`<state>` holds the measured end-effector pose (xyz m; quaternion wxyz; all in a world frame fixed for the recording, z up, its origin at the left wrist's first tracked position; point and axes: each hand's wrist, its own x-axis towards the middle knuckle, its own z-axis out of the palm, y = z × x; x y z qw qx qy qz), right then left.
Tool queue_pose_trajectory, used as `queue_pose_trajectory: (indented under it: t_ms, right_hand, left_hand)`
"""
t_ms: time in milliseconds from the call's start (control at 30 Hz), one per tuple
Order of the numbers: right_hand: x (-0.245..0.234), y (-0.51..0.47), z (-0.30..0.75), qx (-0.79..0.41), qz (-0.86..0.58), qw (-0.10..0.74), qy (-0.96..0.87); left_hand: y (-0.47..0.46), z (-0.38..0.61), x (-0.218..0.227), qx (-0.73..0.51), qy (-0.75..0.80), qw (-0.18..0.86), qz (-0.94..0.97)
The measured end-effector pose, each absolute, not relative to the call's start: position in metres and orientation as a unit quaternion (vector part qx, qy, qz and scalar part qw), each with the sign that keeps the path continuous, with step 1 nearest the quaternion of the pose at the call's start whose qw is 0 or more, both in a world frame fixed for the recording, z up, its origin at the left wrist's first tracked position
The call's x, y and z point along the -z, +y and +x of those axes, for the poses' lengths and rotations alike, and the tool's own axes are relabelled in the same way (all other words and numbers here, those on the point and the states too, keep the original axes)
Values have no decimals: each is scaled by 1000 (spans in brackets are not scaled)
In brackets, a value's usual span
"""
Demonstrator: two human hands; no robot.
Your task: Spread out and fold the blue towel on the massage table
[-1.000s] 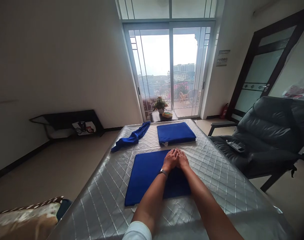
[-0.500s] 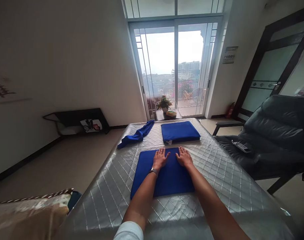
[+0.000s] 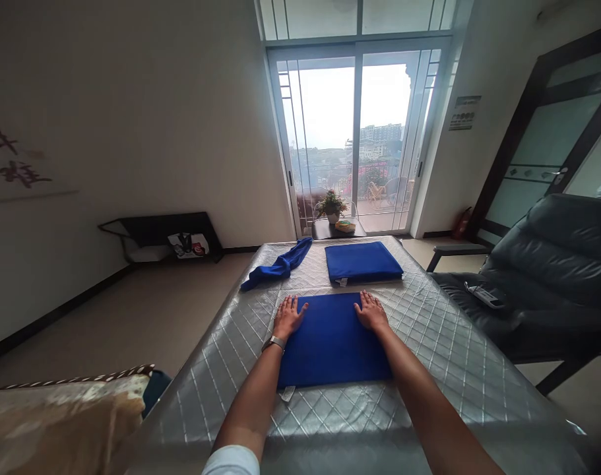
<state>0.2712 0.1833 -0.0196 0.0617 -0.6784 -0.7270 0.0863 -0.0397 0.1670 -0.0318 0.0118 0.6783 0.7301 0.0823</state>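
A folded blue cloth lies flat on the silver quilted table cover, a small white tag showing at its near left edge. My left hand rests flat on the cloth's far left corner, fingers stretched out, a watch on the wrist. On the far right corner lies my right hand, palm down with fingers extended. Just beyond is a second folded blue cloth, thicker, with its own tag. A crumpled blue cloth lies to the far left of it.
A black recliner with a remote-like device on its seat stands at the right. Past the table's far end, a chair holds a potted plant before glass sliding doors. A patterned cushioned piece is at lower left.
My left hand has slid left across the cloth to its corner, uncovering the tag at the near edge. My right hand stays near the far right corner. The view has shifted slightly left.
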Motion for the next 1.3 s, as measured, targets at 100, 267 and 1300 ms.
queue_pose_trajectory:
  t_ms: [100,267,1300]
  right_hand:
    - [22,185,272,-81,-677,60,-729]
    - [24,187,272,-73,-676,54,-731]
    - [11,144,271,-97,-630,74,-767]
  left_hand:
    - [169,-40,35,-88,730,10,678]
    - [172,-39,39,-100,726,4,680]
    - [180,-10,13,-98,728,-5,679]
